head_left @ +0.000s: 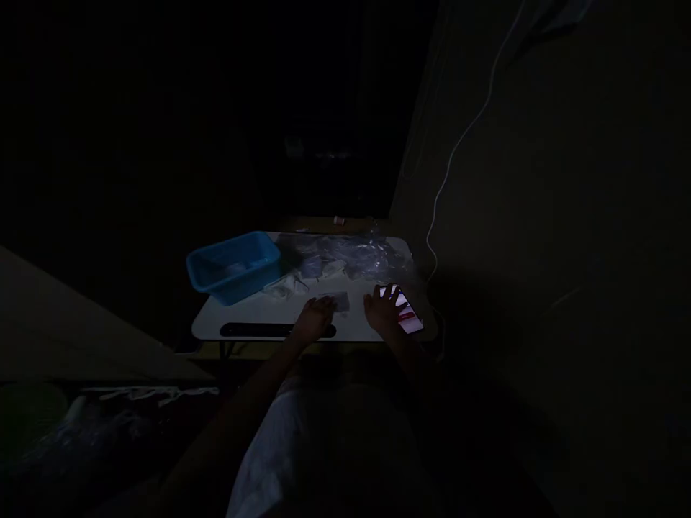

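Note:
In dim light, my left hand [314,319] lies over the front of a small white table [253,311], its fingers stretched forward and low. Its fingertips are at the edge of a small flat clear plastic packet [341,301]; whether they touch it is hard to make out. My right hand [381,309] is spread over the left part of a smartphone [411,322] with a lit screen. A red bar shows on that screen, and the fingers partly cover it. Behind the hands lie a crumpled whitish piece [333,268] and another pale crumpled wrapper [286,288].
A blue plastic basin [242,288] stands at the table's left. Crumpled clear plastic [372,257] covers the back. A dark slot [253,330] runs along the front edge. One white cable [448,169] hangs down the right wall. A small cup-like object [339,221] sits beyond the table.

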The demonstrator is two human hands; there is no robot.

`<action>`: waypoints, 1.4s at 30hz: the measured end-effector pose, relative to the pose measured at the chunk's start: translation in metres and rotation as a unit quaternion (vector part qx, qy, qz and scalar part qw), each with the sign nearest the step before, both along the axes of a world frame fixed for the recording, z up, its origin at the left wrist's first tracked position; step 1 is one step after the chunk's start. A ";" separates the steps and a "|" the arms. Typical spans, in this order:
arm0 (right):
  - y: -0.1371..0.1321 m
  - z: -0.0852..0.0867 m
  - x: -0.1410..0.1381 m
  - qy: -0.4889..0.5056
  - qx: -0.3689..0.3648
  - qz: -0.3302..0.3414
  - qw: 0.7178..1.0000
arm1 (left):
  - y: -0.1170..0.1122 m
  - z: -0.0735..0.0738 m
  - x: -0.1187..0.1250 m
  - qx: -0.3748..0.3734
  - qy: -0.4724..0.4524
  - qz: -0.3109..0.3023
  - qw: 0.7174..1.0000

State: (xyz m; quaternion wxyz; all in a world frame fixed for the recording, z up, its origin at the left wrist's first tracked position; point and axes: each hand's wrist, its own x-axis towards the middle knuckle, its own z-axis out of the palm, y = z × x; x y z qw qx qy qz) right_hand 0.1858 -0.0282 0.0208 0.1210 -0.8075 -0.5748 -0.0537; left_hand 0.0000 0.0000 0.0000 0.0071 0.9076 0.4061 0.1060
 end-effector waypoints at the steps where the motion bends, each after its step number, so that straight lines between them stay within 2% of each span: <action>1: 0.000 0.000 0.000 0.003 0.002 -0.001 1.000 | 0.000 0.001 0.000 -0.003 0.002 0.000 1.000; 4: 0.001 0.000 -0.002 -0.005 0.019 0.010 1.000 | 0.000 0.002 0.000 -0.004 0.006 0.005 1.000; 10: 0.001 0.006 -0.010 -0.041 0.066 0.089 0.993 | -0.001 0.002 0.001 0.003 -0.004 0.004 1.000; 15: -0.002 0.007 -0.019 -0.033 0.040 0.167 0.985 | -0.001 0.001 0.001 0.002 -0.005 0.002 1.000; 22: -0.002 0.000 -0.026 -0.030 0.008 0.151 0.988 | -0.002 0.002 0.001 -0.004 -0.012 0.004 1.000; 30: -0.003 -0.002 -0.037 -0.025 0.003 0.245 0.969 | -0.003 0.004 0.002 -0.002 -0.015 0.007 1.000; 37: 0.000 -0.014 -0.039 -0.013 0.015 0.262 0.965 | -0.003 0.002 0.002 0.010 -0.016 0.003 1.000; 42: 0.000 -0.017 -0.038 -0.011 0.030 0.278 0.960 | -0.001 -0.003 0.002 0.020 -0.018 0.004 1.000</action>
